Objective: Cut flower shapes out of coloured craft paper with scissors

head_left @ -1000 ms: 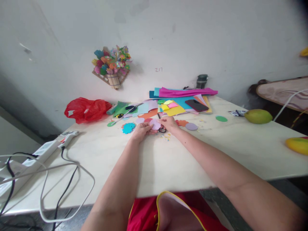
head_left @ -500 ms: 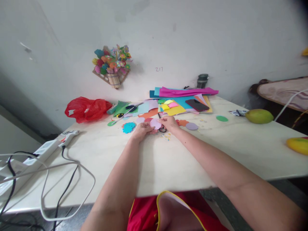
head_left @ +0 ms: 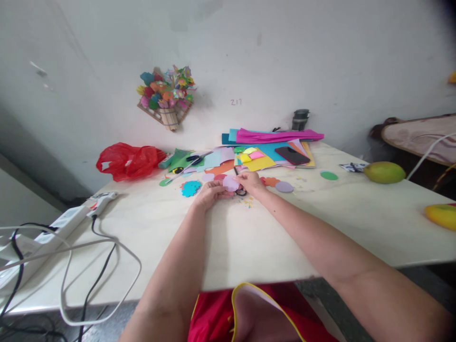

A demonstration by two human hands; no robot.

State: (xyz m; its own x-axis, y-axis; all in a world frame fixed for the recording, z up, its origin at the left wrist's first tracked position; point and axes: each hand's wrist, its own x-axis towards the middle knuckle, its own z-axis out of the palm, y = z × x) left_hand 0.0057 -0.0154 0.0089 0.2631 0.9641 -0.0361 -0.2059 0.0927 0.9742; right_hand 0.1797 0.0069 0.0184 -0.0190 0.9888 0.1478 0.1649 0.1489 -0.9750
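Note:
A pale lilac paper circle (head_left: 231, 183) is pinched between both hands over the middle of the table. My left hand (head_left: 213, 192) grips its left edge, fingers closed. At the upper right edge, my right hand (head_left: 250, 182) closes thumb and fingertips on the same circle. Just behind and below the paper shows a black loop (head_left: 241, 193), perhaps a scissor handle, partly hidden by the hand. Blue scalloped paper shapes (head_left: 190, 188) lie left of my left hand. An orange paper flower (head_left: 272, 182) and a greyish-purple circle (head_left: 284, 186) lie right of my right hand.
Coloured paper sheets (head_left: 261, 164), a phone (head_left: 292, 155) and dark-handled scissors (head_left: 194, 159) lie at the back. A red plastic bag (head_left: 130, 161) sits back left. A power strip (head_left: 64, 225) with loose cables is at left, mangoes (head_left: 384, 172) at right. Paper flowers (head_left: 167, 90) hang on the wall.

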